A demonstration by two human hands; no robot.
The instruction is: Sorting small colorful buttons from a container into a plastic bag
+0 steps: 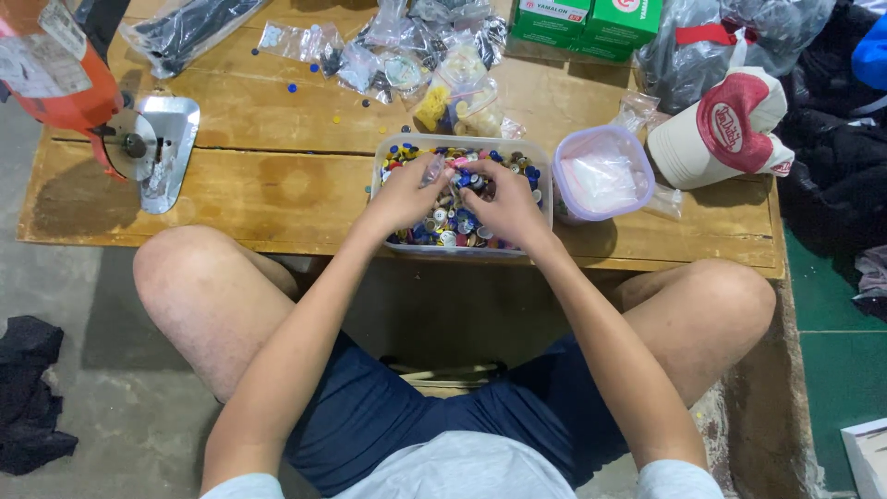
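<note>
A clear plastic tub (381,152) full of mixed coloured buttons (453,226) sits at the near edge of a low wooden table (277,176). Both my hands are inside it. My left hand (407,192) pinches a small clear plastic bag (432,169) over the buttons. My right hand (504,201) rests on the pile, fingers curled among the buttons by the bag's mouth; whether it holds one I cannot tell. My bare knees flank the tub below the table edge.
A round lilac-rimmed container (602,174) stands right of the tub, then a white and red cap (725,129). Small bags of buttons (453,88) lie behind. An orange cutting machine (83,92) is at the left, green boxes (591,20) at the back.
</note>
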